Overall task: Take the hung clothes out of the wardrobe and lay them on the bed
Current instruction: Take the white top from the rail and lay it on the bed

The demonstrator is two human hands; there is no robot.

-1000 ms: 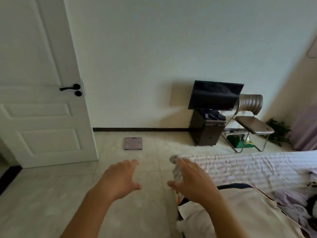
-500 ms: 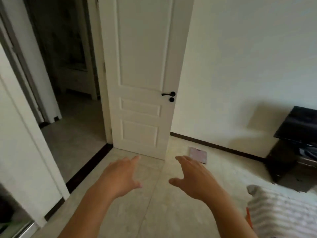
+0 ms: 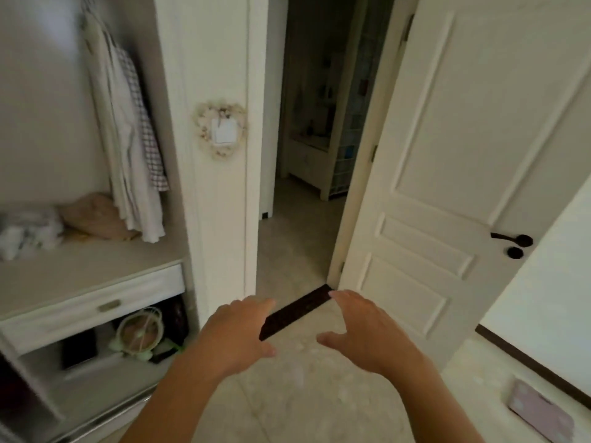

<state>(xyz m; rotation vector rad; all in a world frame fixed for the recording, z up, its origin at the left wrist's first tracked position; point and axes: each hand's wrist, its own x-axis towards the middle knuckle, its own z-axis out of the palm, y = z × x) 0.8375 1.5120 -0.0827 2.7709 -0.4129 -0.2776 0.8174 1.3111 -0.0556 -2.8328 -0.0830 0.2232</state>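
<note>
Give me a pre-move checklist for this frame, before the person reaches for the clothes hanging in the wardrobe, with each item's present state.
1. Left hand free to grasp: ok, fingers relaxed, holding nothing.
2. Right hand free to grasp: ok, open and empty.
3. Hung clothes left to take: ok, a white garment and a checked garment hang at the right side of the wardrobe.
4. Wardrobe opening unobstructed: ok, no door or panel covers the clothes.
5. Hangers and rail ready to unhook: cannot tell, the top is blurred and cut off by the frame edge.
6. Hands within reach of the clothes: not ok, both hover low over the floor, apart from the garments.
</note>
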